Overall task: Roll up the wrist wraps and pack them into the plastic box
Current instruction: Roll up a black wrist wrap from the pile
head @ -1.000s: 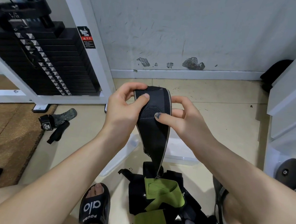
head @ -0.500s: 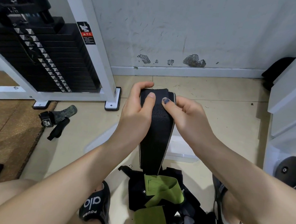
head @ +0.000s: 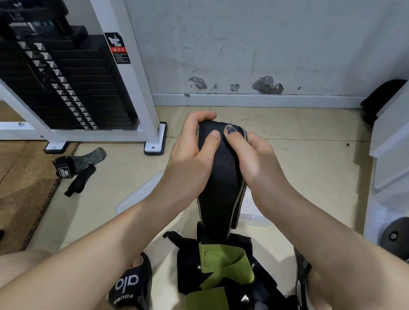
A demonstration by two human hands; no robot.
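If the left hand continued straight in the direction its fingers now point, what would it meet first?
The left hand points to the right, its fingers curled over the top of the black wrist wrap. Going on, it would most likely meet the right hand, which grips the same wrap from the other side. Depth is unclear.

Black wrist wrap (head: 223, 181), grey-edged; green-black wraps pile (head: 225, 269).

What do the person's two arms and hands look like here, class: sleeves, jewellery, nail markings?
Both forearms are bare to the frame edge: no sleeves, gloves, watches or rings show. The right hand has a dark blue-black mark or polish on its thumbnail. The left hand has a plain, short thumbnail.
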